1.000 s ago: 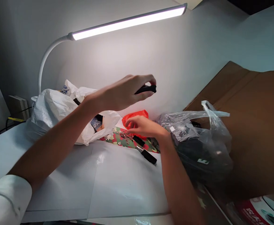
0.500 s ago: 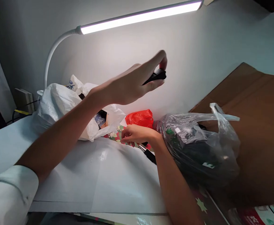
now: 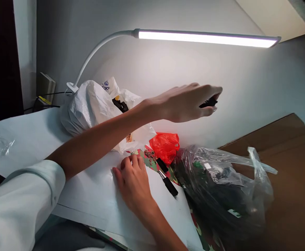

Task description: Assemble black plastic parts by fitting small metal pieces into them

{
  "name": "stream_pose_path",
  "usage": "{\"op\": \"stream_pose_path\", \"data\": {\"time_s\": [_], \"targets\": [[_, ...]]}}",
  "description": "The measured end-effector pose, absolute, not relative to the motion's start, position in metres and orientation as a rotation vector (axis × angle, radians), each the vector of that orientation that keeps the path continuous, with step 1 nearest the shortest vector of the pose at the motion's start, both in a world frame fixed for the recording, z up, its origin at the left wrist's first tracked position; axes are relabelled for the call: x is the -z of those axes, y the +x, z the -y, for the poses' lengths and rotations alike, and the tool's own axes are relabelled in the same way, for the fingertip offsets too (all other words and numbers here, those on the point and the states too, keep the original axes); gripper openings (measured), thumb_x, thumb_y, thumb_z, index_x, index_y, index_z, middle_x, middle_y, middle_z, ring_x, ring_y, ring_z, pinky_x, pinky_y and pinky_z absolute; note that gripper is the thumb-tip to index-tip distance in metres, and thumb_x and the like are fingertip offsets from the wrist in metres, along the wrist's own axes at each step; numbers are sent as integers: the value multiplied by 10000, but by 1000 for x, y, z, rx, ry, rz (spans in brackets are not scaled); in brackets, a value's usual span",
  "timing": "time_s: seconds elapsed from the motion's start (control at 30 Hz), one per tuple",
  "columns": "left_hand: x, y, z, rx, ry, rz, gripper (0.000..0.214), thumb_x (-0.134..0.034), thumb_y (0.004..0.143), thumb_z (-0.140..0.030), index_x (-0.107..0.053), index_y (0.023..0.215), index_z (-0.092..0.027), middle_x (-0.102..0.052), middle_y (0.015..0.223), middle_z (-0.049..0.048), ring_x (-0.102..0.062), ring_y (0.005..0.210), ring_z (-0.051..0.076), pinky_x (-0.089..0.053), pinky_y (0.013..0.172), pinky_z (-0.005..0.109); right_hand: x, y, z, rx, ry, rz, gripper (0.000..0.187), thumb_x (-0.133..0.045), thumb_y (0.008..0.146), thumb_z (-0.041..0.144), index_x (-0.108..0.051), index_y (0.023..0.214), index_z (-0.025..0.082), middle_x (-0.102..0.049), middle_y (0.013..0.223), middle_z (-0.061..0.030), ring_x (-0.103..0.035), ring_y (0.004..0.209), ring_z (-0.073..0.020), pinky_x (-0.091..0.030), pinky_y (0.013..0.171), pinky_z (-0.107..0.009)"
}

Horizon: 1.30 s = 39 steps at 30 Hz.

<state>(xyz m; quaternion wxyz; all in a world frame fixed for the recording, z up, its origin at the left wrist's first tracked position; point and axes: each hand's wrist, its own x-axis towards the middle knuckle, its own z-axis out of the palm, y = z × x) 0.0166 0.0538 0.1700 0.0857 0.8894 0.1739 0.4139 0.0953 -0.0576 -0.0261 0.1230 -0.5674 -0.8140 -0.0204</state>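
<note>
My left hand (image 3: 184,103) is raised in front of the wall below the lamp, closed around a small black object (image 3: 208,103). Most of that object is hidden by my fingers, so its kind does not show. My right hand (image 3: 135,181) rests on the white sheet (image 3: 90,197) with its fingers bent and a little apart, and nothing shows in it. To its right lies a black pen (image 3: 170,185) with a silver tip. Beside that tip, on the patterned cover, is a short black cap-like piece (image 3: 162,165).
A white plastic bag (image 3: 90,104) with things inside stands at the back left, near the white desk lamp (image 3: 90,57). Behind the pen sit a red plastic bag (image 3: 165,144) and a small silvery heap (image 3: 150,156). A full clear bag (image 3: 220,188) and brown cardboard (image 3: 293,167) fill the right.
My right hand has drawn back from the patterned cover onto the white sheet, uncovering the cap-like piece. My left hand still grips the black object, now further right in the view. The view has shifted.
</note>
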Motion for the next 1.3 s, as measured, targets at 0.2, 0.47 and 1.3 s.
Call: {"op": "stream_pose_path", "data": {"time_s": [0.2,0.47,1.3], "targets": [[-166,18,-59,-1206,2695,-615,245,-519,1011,-318,-664,1162,-190,-710,1021,130,-579,788,257,-327,692,394,44,97,58,8,-1622,2262,164,-642,1035,350,-628,962,204,-674,1023,-127,-615,994,-334,-571,906,-507],[-163,20,-67,-1212,2708,-669,267,-521,1005,-318,-682,1176,-193,-699,994,128,-587,803,262,-325,703,394,48,95,59,9,-1603,2234,131,-708,1001,303,-616,981,212,-672,1019,-112,-624,967,-321,-568,867,-473],[-167,16,-68,-1219,2680,-680,254,-536,999,-361,-715,1107,-216,-689,938,112,-578,801,249,-321,721,392,52,99,57,-12,-1536,2219,186,-746,1006,345,-620,937,226,-695,972,-69,-642,911,-267,-553,774,-388]]}}
